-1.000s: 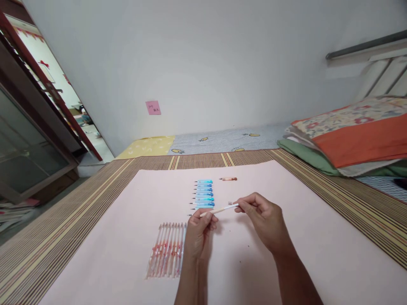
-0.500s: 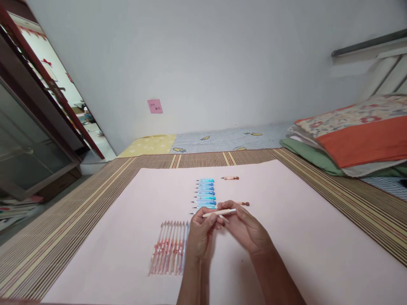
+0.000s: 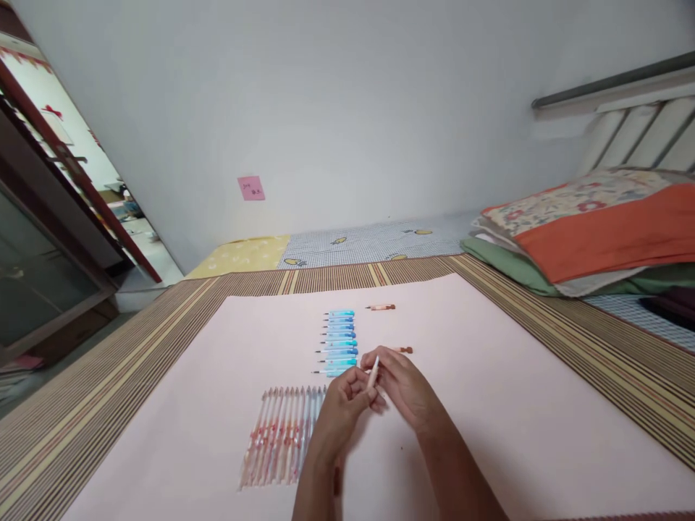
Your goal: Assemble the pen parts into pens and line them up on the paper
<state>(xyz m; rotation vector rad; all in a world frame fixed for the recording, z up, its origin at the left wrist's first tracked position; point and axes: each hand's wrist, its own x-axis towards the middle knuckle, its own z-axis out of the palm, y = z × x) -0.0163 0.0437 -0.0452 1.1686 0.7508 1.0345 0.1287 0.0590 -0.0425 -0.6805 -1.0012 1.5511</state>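
A slim cream pen (image 3: 373, 374) is held tilted upward between my two hands over the pink sheet (image 3: 489, 405). My left hand (image 3: 343, 401) has its fingers closed around the pen's lower part. The fingers of my right hand (image 3: 405, 383) are closed at its upper part. Another pale piece shows below the fingers, but I cannot make out what it is. Left of my hands, several blue pens (image 3: 340, 334) lie stacked in a column, tips left. Several clear pens with pink patterns (image 3: 276, 434) lie side by side nearer me, partly hidden by my left hand.
A pen with a brown end (image 3: 381, 307) lies right of the blue column; another brown-ended one (image 3: 403, 349) is partly covered by my right hand. The sheet lies on a striped mat (image 3: 135, 369). Folded bedding (image 3: 591, 224) is at the right, against the wall (image 3: 380, 108).
The cream pen has turned from nearly level to steeply upright between my fingers. The view has shifted slightly right, and the pens on the sheet lie as before.
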